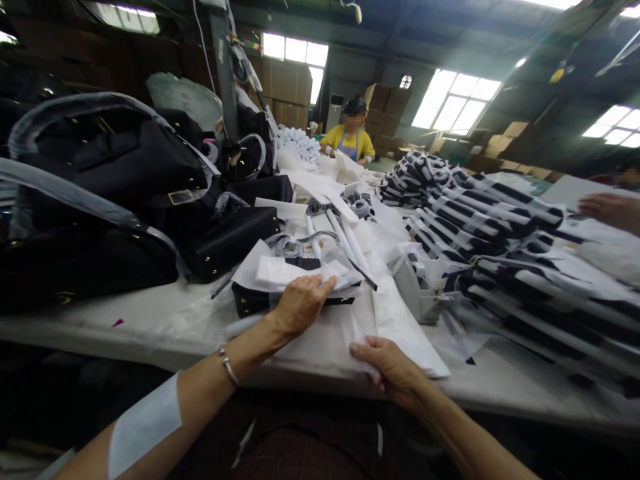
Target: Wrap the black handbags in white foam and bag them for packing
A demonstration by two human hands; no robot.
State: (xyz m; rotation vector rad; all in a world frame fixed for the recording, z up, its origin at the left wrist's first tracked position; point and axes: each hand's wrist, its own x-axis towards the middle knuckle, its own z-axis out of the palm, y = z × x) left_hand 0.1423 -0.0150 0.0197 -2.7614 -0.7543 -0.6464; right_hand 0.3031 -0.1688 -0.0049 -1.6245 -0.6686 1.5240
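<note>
A black bag with small gold studs lies close to the table's front edge, partly covered by white wrapping sheets. Over its front side is my left hand, fingers curled together and pressed on a sheet; the fingertips are partly hidden. Lower and to the right, my right hand pinches the edge of a thin translucent sheet between thumb and fingers. That sheet hangs in front of the bag. Just behind the bag lie a coil of grey wrapped strap and white rolls.
Black handbags with wrapped handles crowd the left. Piles of black pieces with white wrapping fill the right, beside a grey box. A co-worker in yellow is across the table; another person's hand is at far right.
</note>
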